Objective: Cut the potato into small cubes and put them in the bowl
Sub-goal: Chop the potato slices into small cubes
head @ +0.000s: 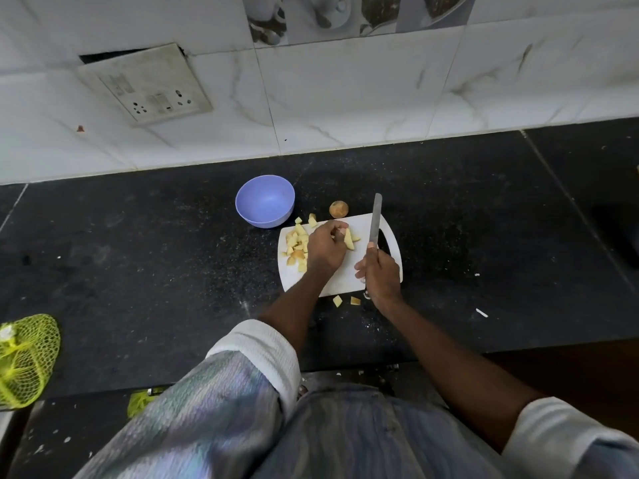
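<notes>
A white cutting board [345, 274] lies on the black counter. My left hand [325, 247] rests on it, fingers holding a pale potato strip [348, 239]. Several cut potato cubes [295, 242] are piled on the board's left side, partly hidden by that hand. My right hand [379, 274] grips a knife [375, 217] by the handle, blade pointing away over the board's right side, clear of the strip. An empty purple bowl [265, 200] stands just beyond the board's far left corner. A brown potato end piece [338, 209] sits behind the board.
Two potato cubes [345, 301] lie on the counter [138, 271] off the board's near edge. A yellow mesh bag [26, 359] sits at the counter's left front. The tiled wall with a switch plate [145, 84] runs behind.
</notes>
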